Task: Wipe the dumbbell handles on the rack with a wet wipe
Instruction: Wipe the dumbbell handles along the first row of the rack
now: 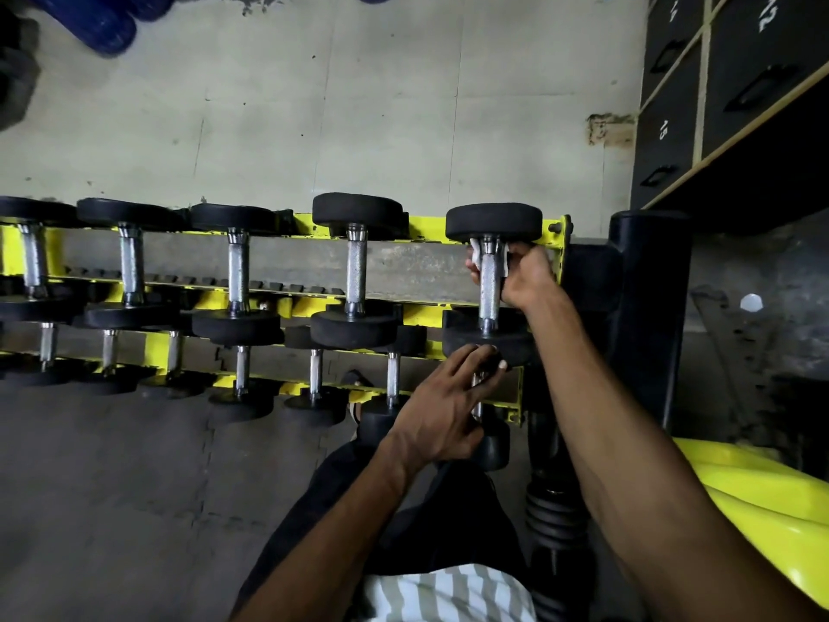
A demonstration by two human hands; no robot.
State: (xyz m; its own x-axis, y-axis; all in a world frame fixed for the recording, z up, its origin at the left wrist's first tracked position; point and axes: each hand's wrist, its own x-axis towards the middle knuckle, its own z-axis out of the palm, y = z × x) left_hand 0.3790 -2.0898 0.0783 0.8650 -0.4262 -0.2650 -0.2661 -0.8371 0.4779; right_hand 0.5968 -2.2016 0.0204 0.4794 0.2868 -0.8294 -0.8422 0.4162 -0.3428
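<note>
Head view: wet wipe is wrapped round the knurled dumbbell handle at the rack's top-tier right end and clasped by the right grip. Left grip rests flat-fingered on the near head. Handle is judged rigid and heavy; wipe limp, best held around the bar.
</note>
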